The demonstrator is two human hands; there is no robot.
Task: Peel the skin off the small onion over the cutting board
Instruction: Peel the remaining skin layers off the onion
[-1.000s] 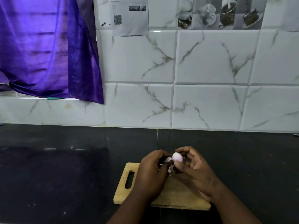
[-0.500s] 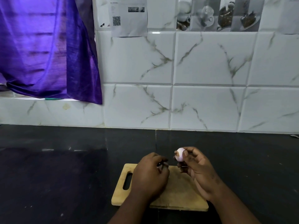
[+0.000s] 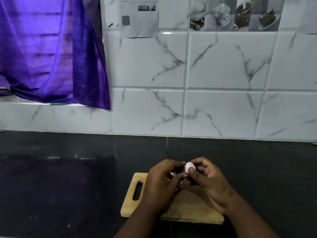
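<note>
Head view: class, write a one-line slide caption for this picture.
Two hands, left and right, hold a small onion above a wooden board on a dark counter.

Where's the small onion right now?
In the head view, the small pale-pink onion is pinched in the right hand, touching the left hand, above the wooden cutting board's far edge.

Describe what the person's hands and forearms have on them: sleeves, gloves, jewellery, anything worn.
Both are bare. The left hand and the right hand wear no gloves, and no rings, watch or bracelet show on the parts in view. The forearms run bare to the bottom edge of the picture, so no sleeve is in view. Fingernails look short and unpainted, as far as the picture shows.
</note>
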